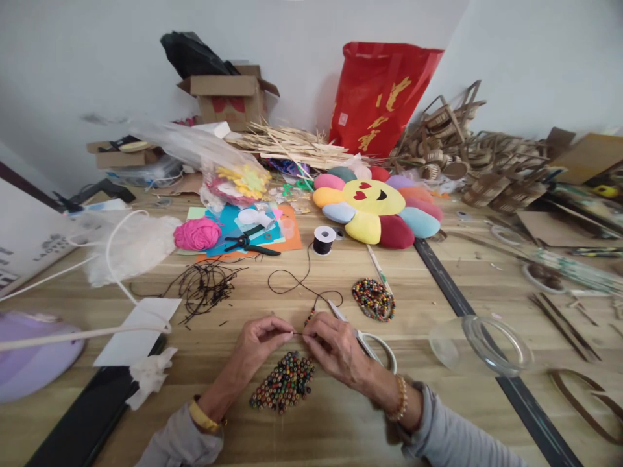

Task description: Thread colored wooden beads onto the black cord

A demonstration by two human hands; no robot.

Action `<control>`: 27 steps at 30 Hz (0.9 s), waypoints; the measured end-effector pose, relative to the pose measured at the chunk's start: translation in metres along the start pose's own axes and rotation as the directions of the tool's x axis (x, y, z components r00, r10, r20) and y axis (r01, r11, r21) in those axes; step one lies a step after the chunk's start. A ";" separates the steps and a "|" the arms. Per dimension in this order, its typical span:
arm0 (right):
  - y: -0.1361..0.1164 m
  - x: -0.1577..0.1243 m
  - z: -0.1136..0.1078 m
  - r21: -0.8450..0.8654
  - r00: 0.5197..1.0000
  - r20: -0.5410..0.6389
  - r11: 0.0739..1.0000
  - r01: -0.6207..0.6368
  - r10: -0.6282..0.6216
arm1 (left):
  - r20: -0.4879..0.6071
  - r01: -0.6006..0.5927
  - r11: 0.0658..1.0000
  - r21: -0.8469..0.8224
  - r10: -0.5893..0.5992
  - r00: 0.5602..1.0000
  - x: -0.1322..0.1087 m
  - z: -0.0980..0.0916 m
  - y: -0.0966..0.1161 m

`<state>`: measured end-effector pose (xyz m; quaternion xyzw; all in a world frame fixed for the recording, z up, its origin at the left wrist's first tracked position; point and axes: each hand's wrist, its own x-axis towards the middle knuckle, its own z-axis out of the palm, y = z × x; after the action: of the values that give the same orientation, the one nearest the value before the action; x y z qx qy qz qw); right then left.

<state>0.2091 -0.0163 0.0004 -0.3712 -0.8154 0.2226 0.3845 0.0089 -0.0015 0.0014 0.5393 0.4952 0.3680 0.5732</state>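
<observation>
My left hand [263, 340] is closed in a pinch on the end of a black cord, just above a pile of small colourful beads [285, 383]. Beside it, my right hand [333, 344] pinches the same cord [298, 279], which loops back toward a white-rimmed spool [324, 240]. Several beads [310, 316] are threaded on the cord by my right fingers. White-handled scissors [377, 347] lie partly behind my right hand. A coiled bead strand [374, 299] rests farther right.
Black cord scraps [209, 285], pink yarn [197, 233] and black pliers [250, 241] lie at the left. A flower cushion [377, 204] sits behind. Clear round lids [496, 344] are at the right, near a dark strip [452, 295].
</observation>
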 end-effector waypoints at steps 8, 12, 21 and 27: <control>0.000 -0.002 0.001 -0.023 1.000 0.024 1.000 -0.003 0.003 | 0.002 0.004 1.000 0.005 -0.004 1.000 0.001 -0.001 -0.002; -0.001 -0.001 0.000 -0.018 1.000 0.017 1.000 0.014 -0.014 | 0.005 -0.007 1.000 0.007 0.007 1.000 0.002 -0.001 -0.006; 0.002 -0.001 0.001 -0.008 0.998 0.044 0.999 0.034 -0.033 | 0.036 0.001 1.000 -0.014 0.000 0.999 -0.001 0.004 -0.003; 0.000 -0.001 0.000 0.019 0.997 0.041 0.998 0.065 -0.066 | 0.032 0.012 1.000 -0.028 -0.011 0.999 -0.002 0.006 -0.001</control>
<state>0.2094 -0.0172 -0.0003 -0.3362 -0.8329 0.2247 0.3779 0.0138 -0.0047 0.0008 0.5340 0.4838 0.3629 0.5908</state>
